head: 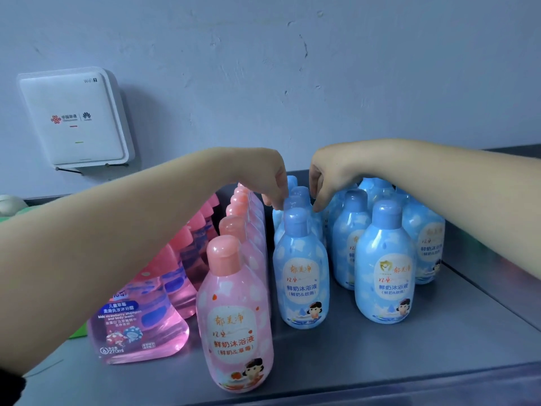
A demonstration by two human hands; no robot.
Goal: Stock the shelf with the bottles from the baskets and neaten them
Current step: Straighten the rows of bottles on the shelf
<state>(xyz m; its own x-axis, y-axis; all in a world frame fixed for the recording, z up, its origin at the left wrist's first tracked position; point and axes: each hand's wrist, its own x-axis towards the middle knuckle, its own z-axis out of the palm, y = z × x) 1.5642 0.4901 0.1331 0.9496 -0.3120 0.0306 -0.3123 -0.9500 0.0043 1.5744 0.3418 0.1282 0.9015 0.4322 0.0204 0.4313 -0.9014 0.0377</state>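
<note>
Nearest on the grey metal shelf [380,353] stands a pink bottle [234,326], upright, heading a row of pink bottles that runs back toward the wall. Just left of it lie clear pink pouches [140,326], leaning one behind another. To the right, a blue bottle [301,271] fronts its own row, and further right a second blue bottle [385,268] leads a looser cluster of blue ones.

Behind the first blue bottle, both hands meet over the same row. The left hand [263,174] reaches down with its fingertips pinching the cap of the bottle second in that row [295,200]. The right hand [330,177] comes from the other side, fingers curled down to the same cap; how firmly it holds cannot be told.

On the wall beyond hangs a white router [76,118].
</note>
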